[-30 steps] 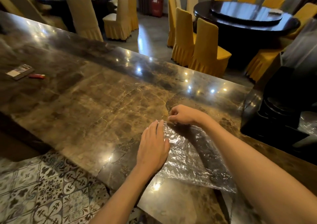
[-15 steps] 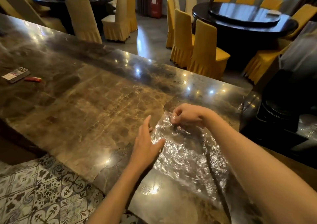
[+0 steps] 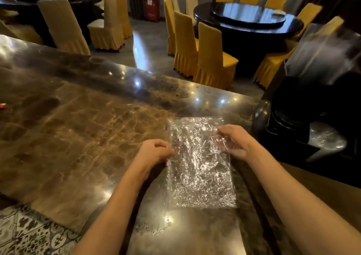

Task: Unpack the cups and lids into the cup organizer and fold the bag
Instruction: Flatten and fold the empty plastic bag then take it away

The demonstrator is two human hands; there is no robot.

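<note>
The bag [image 3: 201,163], clear and crinkled, lies spread out as a rectangle on the brown marble surface [image 3: 78,137], close to the surface's right end and running from near its front edge toward the middle. Its plastic catches the ceiling lights in many small glints, and the marble veins show through it. The left hand [image 3: 156,151] sits at the bag's left edge, about halfway along, with its fingers curled and pinched shut on the plastic there. The right hand [image 3: 232,141] is at the opposite edge, a little farther from the front, its fingers closed on a bit of film that puckers and lifts at that spot. The two hands stand well apart, one on each long side, with the bag stretched between them; both bare forearms reach in from the front edge. Just beyond the right end of the surface stands the dark cup organizer [image 3: 304,122], with stacked round black shapes inside that look like lids, though it is too dim to tell for sure. More clear plastic [image 3: 320,53] rises above it, blurred. At the far left edge of the surface a small red thing [image 3: 2,105] is only partly in view. Past the far edge are yellow-covered chairs [image 3: 213,57] and a round dark table [image 3: 252,20]. Patterned floor tiles [image 3: 29,233] show below the front left corner.
</note>
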